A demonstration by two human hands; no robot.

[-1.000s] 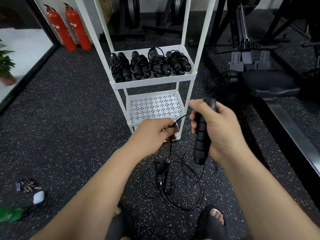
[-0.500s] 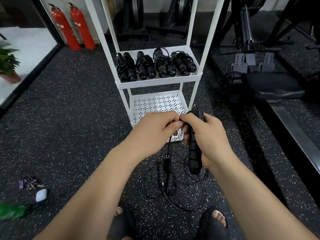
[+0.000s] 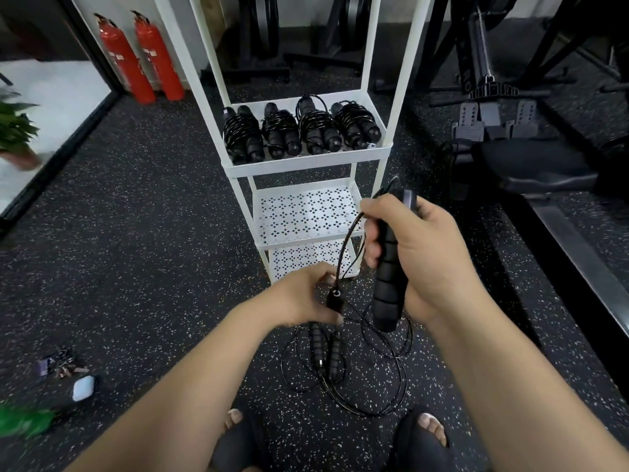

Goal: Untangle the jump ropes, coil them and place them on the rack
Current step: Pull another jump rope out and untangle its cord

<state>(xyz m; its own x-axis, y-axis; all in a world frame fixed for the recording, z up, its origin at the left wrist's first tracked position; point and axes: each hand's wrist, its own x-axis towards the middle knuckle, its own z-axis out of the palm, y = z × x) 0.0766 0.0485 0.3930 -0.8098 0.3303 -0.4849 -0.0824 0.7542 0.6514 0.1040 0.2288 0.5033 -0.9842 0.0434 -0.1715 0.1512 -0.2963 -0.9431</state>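
Note:
My right hand (image 3: 422,253) grips a black foam jump rope handle (image 3: 388,287) upright in front of the white rack (image 3: 306,165). Its thin black cord (image 3: 345,253) curves from the handle's top down to my left hand (image 3: 303,298). There my left hand holds the rope's second handle (image 3: 335,303), of which only the top end shows. Below my hands another jump rope (image 3: 326,352) lies tangled on the floor, its two handles side by side. Several coiled ropes (image 3: 299,131) sit in a row on the rack's upper shelf.
The rack's two lower perforated shelves (image 3: 306,212) hold nothing. Two red fire extinguishers (image 3: 139,59) stand at the back left. Gym machines (image 3: 510,131) fill the right side. Keys and a small white case (image 3: 83,388) lie on the floor at left. My sandalled feet (image 3: 422,437) are below.
My hands were together at the handle's top half a second ago. Now my left hand has dropped down along the cord while my right hand has risen slightly with the handle.

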